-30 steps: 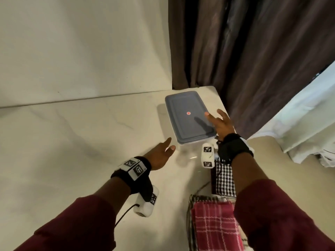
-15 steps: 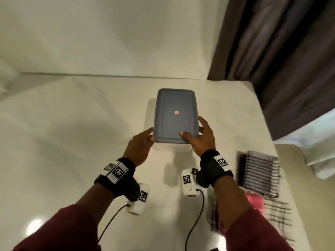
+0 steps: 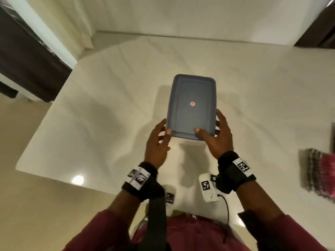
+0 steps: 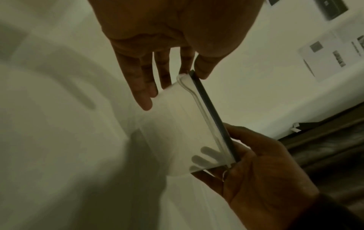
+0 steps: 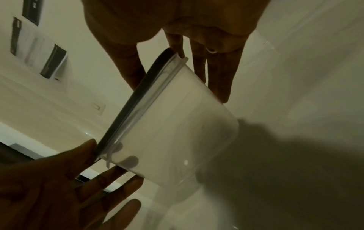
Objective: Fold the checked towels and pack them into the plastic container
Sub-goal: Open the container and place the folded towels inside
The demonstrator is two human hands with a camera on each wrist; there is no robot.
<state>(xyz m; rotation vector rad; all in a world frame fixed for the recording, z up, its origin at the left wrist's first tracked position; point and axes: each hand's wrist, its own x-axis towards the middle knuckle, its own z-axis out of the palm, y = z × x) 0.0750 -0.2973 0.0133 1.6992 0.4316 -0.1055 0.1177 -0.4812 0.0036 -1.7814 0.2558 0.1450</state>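
Observation:
A clear plastic container (image 3: 192, 105) with a grey-blue lid is held just above the white table (image 3: 108, 115), its shadow beneath it. My left hand (image 3: 165, 128) grips the near left corner, thumb on the lid and fingers down the wall. My right hand (image 3: 212, 127) grips the near right corner the same way. In the left wrist view, the left hand's fingers (image 4: 145, 93) lie along the clear wall (image 4: 177, 132). In the right wrist view, the right hand's fingers (image 5: 220, 80) lie on the wall (image 5: 177, 132). The checked towels (image 3: 320, 174) lie blurred at the table's right edge.
The table's left edge (image 3: 45, 115) drops off to a beige floor. A dark cabinet (image 3: 27, 60) stands at the far left. A dark curtain (image 3: 322, 24) hangs at the far right. A white wall runs behind the table.
One second ago only my right hand touched the lid. Since then both hands took hold of the container and brought it from the far right corner toward me.

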